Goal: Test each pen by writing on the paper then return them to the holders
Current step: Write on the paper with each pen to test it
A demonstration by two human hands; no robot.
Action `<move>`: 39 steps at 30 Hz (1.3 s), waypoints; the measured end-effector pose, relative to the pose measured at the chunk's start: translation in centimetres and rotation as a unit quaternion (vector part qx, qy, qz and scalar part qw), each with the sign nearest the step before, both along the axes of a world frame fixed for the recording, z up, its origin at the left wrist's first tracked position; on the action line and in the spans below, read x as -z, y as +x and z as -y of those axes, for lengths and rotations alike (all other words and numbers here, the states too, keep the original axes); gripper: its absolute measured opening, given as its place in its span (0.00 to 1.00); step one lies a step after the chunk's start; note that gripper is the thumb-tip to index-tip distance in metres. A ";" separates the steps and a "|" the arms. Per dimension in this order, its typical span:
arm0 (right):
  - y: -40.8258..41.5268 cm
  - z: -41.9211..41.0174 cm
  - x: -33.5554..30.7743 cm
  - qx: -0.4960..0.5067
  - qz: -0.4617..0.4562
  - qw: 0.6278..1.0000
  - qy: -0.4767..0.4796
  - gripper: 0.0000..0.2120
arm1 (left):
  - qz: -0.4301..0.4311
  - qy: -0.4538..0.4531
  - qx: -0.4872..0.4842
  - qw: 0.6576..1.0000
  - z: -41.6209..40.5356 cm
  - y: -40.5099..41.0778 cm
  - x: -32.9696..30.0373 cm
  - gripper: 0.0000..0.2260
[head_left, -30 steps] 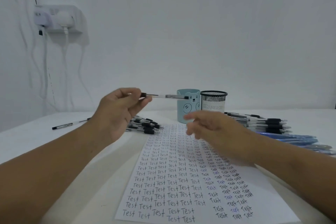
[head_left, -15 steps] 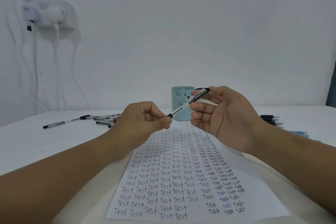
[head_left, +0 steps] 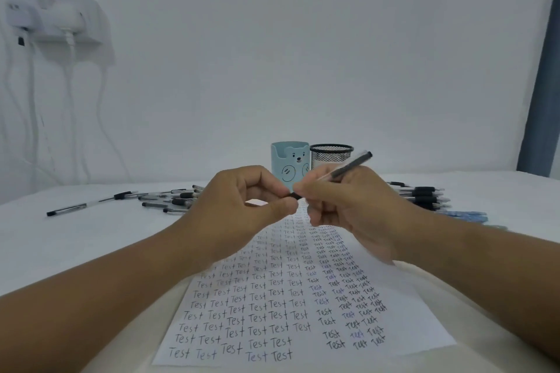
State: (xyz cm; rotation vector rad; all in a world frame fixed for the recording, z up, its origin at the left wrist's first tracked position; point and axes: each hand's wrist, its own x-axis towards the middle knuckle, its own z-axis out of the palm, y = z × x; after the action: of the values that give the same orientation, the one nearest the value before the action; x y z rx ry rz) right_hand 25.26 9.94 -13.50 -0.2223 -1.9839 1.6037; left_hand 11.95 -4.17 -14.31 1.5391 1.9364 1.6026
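Pen [head_left: 348, 167] up in air above far end of paper [head_left: 272, 306], tilted, black end up-right in front of mesh holder [head_left: 331, 155], lower end down-left between both hands. Right hand [head_left: 351, 206] wrapped round barrel, fingers curled, thumb + forefinger near lower end. Left hand [head_left: 242, 206] w/ fingers curled, thumb + forefinger pinching small black bit at pen's lower tip; cap or tip, can't tell. Paper flat on table [head_left: 75, 239], covered w/ rows of "Test", mostly black, a few blue. Blue bear holder [head_left: 289, 163] behind hands, just beside mesh holder. Loose black pens [head_left: 169, 200] scattered left, another pile of pens [head_left: 424, 195] right. Wall socket w/ cables [head_left: 60, 18] upper left.
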 end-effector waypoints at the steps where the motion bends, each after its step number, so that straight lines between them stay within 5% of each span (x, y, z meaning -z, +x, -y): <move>1: 0.3 -0.2 -0.2 0.015 0.000 1.000 -0.011 0.08 | -0.009 -0.025 0.012 1.000 0.1 0.0 0.1 0.12; 6: 3.2 -1.2 -0.7 -0.027 0.033 0.997 -0.071 0.06 | -0.148 -0.181 0.035 0.972 0.4 -0.7 0.7 0.19; 11: 6.6 -0.8 1.3 -0.107 0.102 0.989 0.006 0.05 | -0.248 -0.247 0.077 0.933 0.6 -0.4 0.6 0.18; 23: 7.2 -0.1 2.0 -0.070 0.117 0.976 0.168 0.21 | -0.272 -0.245 0.100 0.925 0.0 -1.2 0.9 0.23; 39: 7.4 0.2 1.6 -0.056 0.164 0.962 0.213 0.20 | -0.280 -0.252 0.097 0.921 -0.1 -1.4 0.8 0.26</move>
State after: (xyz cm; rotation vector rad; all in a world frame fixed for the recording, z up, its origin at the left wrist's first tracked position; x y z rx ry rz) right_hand 32.61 9.73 -15.11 -0.2202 -2.5843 1.2198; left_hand 10.54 -4.09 -15.10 1.9915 2.1274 0.5307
